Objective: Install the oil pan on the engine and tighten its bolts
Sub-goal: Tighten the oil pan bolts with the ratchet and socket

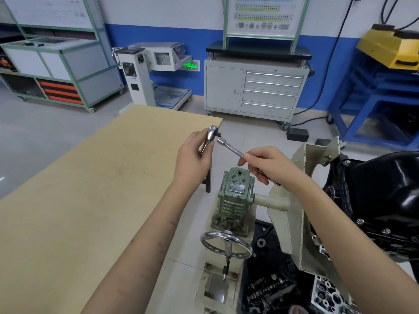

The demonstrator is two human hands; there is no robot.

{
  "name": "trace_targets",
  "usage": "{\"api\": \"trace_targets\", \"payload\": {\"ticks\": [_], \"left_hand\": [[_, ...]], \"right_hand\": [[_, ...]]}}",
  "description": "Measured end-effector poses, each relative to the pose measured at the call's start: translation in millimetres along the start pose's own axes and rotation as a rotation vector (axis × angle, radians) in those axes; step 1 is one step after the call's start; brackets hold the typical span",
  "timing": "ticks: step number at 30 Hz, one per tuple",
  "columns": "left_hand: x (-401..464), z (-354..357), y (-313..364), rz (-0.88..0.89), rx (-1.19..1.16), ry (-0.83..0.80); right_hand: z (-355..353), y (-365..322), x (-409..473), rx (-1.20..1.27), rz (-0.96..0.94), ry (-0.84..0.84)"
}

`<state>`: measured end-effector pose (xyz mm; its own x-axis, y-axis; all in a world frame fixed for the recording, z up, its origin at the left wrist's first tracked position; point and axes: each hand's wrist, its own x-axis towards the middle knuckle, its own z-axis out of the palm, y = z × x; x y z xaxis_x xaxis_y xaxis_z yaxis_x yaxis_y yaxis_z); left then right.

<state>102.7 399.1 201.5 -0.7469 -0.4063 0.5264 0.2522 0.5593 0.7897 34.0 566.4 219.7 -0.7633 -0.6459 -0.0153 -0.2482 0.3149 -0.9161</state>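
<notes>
The left hand (192, 152) grips a ratchet (209, 138); right hand (269, 164) fingers pinch an extension bar (230, 147), mid-frame. The black oil pan (385, 184) sits right, partly cut off. Green sign (191, 65) maybe says exit.

Glossy black oil pan (383, 191) cut off by right edge. Chrome ratchet handle (207, 141) mostly hidden inside left hand (192, 155). Extension bar's (230, 148) rear hidden by right hand (269, 164).

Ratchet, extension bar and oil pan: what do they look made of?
Ratchet and extension bar: polished, chrome-like steel, judging by bright mirror highlights. Oil pan: probably pressed metal with glossy black paint, given sharp reflections on rounded contours.
</notes>
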Motion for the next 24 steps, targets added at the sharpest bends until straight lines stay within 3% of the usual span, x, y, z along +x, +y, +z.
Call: {"api": "trace_targets", "payload": {"ticks": [24], "left_hand": [[4, -6, 5, 0.116, 0.222, -0.052]], "right_hand": [[-9, -13, -1, -0.059, 0.048, -0.018]]}}
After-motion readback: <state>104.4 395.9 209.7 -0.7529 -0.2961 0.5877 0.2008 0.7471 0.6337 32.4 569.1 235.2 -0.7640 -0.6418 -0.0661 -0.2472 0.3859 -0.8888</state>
